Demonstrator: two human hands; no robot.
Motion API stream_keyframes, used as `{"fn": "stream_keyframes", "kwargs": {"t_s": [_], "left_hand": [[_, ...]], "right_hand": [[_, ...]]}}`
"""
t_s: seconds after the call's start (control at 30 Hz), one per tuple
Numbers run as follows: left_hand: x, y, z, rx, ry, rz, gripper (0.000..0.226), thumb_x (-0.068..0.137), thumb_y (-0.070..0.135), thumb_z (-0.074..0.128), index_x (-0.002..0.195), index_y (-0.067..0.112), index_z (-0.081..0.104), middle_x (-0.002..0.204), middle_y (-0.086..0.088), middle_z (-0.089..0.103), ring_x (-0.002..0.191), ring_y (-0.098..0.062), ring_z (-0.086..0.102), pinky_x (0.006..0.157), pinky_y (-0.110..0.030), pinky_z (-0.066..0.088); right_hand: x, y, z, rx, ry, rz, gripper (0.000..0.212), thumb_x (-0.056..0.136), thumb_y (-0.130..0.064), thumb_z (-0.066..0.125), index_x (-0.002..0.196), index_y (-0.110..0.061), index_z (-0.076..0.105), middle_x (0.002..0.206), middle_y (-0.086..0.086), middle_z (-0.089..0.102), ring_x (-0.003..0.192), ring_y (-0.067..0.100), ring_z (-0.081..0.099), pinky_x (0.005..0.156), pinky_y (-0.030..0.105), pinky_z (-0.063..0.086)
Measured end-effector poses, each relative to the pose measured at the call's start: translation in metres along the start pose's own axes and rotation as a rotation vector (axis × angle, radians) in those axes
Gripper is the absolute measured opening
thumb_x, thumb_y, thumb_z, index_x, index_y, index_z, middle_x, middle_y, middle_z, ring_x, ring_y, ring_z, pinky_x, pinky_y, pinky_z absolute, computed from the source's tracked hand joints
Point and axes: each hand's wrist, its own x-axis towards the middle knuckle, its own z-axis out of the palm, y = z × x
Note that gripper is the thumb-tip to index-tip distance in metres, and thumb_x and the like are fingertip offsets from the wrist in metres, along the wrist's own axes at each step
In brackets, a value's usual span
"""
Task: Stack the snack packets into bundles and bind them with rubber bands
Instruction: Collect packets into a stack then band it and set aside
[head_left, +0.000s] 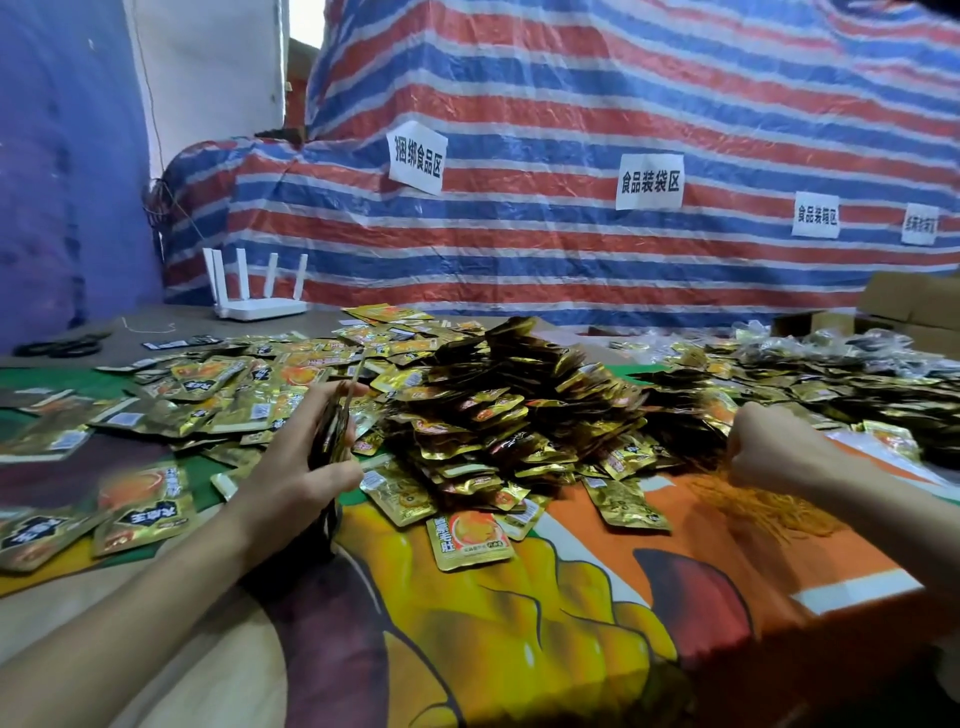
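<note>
A stack (335, 426) of packets is held on edge just left of the big pile (519, 405). It is gripped by the left hand (291, 467), fingers curled round it, probably so that the edges are kept even for binding. The bands (763, 512) are heaped right of the pile, within easy reach. The right hand (774, 447) is placed at them with fingers curled; whether a band is pinched cannot be told.

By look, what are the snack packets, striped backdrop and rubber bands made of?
Snack packets: probably metallised plastic film, glossy gold; hard glints, crimped edges.
Striped backdrop: likely woven plastic tarpaulin, slight sheen; fine creases throughout.
Rubber bands: thin orange-yellow loops, seemingly rubber, matte; too blurred to confirm.
</note>
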Motion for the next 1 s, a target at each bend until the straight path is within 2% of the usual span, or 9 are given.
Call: {"fn": "stream_keyframes", "kwargs": {"t_s": [0.13,0.3,0.4,0.47,0.53,0.67,0.77,0.87,1.0], "left_hand": [[0.001,0.001,0.000,-0.015,-0.006,0.004,0.066,0.054,0.035,0.065,0.120,0.039,0.057,0.089,-0.007,0.050,0.077,-0.023,0.049,0.070,-0.042,0.039],[0.000,0.004,0.000,-0.017,-0.004,-0.006,0.071,0.054,0.034,0.064,0.124,0.029,0.055,0.090,-0.011,0.048,0.078,-0.024,0.047,0.070,-0.040,0.037],[0.001,0.003,0.000,-0.031,0.009,-0.022,0.066,0.057,0.025,0.065,0.121,0.023,0.054,0.083,-0.009,0.045,0.072,-0.023,0.043,0.065,-0.038,0.034],[0.001,0.002,0.001,-0.096,0.025,-0.043,0.056,0.062,0.011,0.060,0.117,0.018,0.054,0.079,-0.009,0.040,0.068,-0.023,0.037,0.061,-0.038,0.029],[0.004,0.002,0.002,-0.158,0.060,-0.072,0.055,0.062,0.007,0.055,0.117,0.013,0.054,0.079,-0.009,0.039,0.069,-0.024,0.036,0.063,-0.039,0.030],[0.008,0.004,-0.001,-0.437,0.096,-0.152,0.058,0.057,0.005,0.049,0.115,0.003,0.059,0.080,-0.009,0.049,0.068,-0.025,0.045,0.064,-0.036,0.042],[0.009,0.005,-0.007,-0.726,0.022,-0.267,0.067,0.046,0.010,0.062,0.113,0.001,0.063,0.099,-0.015,0.067,0.066,-0.019,0.054,0.063,-0.033,0.050],[0.009,0.004,-0.013,-0.833,-0.004,-0.328,0.072,0.046,0.013,0.066,0.117,-0.001,0.061,0.116,-0.020,0.069,0.070,-0.020,0.055,0.070,-0.037,0.048],[0.007,0.008,-0.023,-0.756,0.070,-0.460,0.055,0.054,0.016,0.057,0.106,0.005,0.070,0.083,-0.013,0.062,0.069,-0.026,0.054,0.067,-0.037,0.046]], "right_hand": [[0.002,0.007,0.000,0.038,-0.022,0.018,0.010,0.069,-0.004,0.083,0.073,-0.009,0.076,0.068,0.007,0.068,0.066,0.022,0.064,0.051,0.025,0.044],[0.002,0.006,-0.010,0.115,-0.034,0.041,0.011,0.071,-0.006,0.082,0.072,-0.017,0.080,0.069,0.003,0.070,0.067,0.021,0.067,0.053,0.026,0.051],[0.003,-0.004,-0.021,0.203,-0.014,0.004,0.007,0.079,-0.005,0.079,0.078,-0.013,0.081,0.064,-0.002,0.066,0.060,0.015,0.062,0.047,0.022,0.043],[0.001,-0.016,-0.029,0.359,0.016,-0.040,0.005,0.083,-0.006,0.078,0.080,-0.011,0.079,0.062,-0.001,0.066,0.057,0.014,0.060,0.043,0.022,0.040],[-0.006,-0.037,-0.037,0.655,-0.033,-0.090,0.005,0.086,-0.007,0.078,0.084,-0.013,0.078,0.070,0.004,0.070,0.061,0.015,0.062,0.043,0.018,0.043],[-0.028,-0.099,-0.050,1.175,-0.203,-0.241,0.010,0.085,-0.009,0.078,0.094,-0.014,0.077,0.086,0.009,0.077,0.072,0.013,0.070,0.059,0.021,0.055],[-0.042,-0.157,-0.054,1.427,-0.387,-0.355,0.018,0.084,-0.008,0.078,0.101,-0.011,0.076,0.086,0.007,0.076,0.072,0.014,0.070,0.064,0.023,0.057],[-0.054,-0.219,-0.048,1.571,-0.537,-0.443,0.019,0.084,-0.005,0.077,0.102,-0.006,0.074,0.084,0.009,0.074,0.070,0.016,0.067,0.061,0.023,0.055],[-0.065,-0.277,-0.028,1.659,-0.554,-0.494,0.013,0.083,-0.001,0.078,0.095,-0.004,0.074,0.084,0.013,0.076,0.065,0.012,0.066,0.057,0.021,0.052]]}}
